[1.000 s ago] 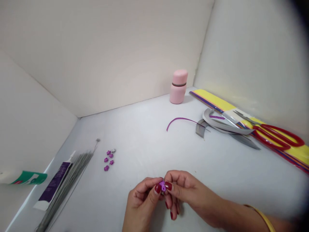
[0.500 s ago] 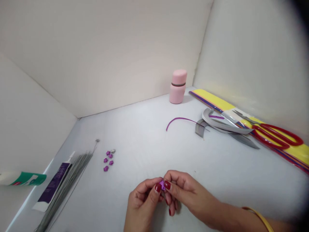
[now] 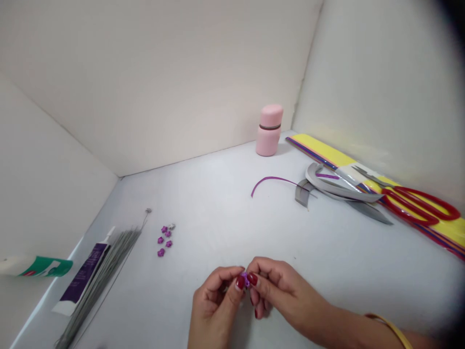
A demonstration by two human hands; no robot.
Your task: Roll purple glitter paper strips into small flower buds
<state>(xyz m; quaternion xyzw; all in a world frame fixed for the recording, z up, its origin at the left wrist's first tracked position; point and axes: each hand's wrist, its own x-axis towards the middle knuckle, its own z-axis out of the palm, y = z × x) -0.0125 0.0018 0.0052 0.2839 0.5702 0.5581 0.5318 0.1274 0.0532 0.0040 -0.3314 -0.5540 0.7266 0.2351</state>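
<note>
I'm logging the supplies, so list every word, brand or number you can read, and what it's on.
No text is readable.
Purple-and-white tube: lines of print, too small and blurred to read.
Green-and-white container: red and white markings, too blurred to read.

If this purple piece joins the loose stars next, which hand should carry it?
Left, probably. The left hand pinches the piece from the side nearer the stars; the right hand pinches it too, but from the farther side.
</note>
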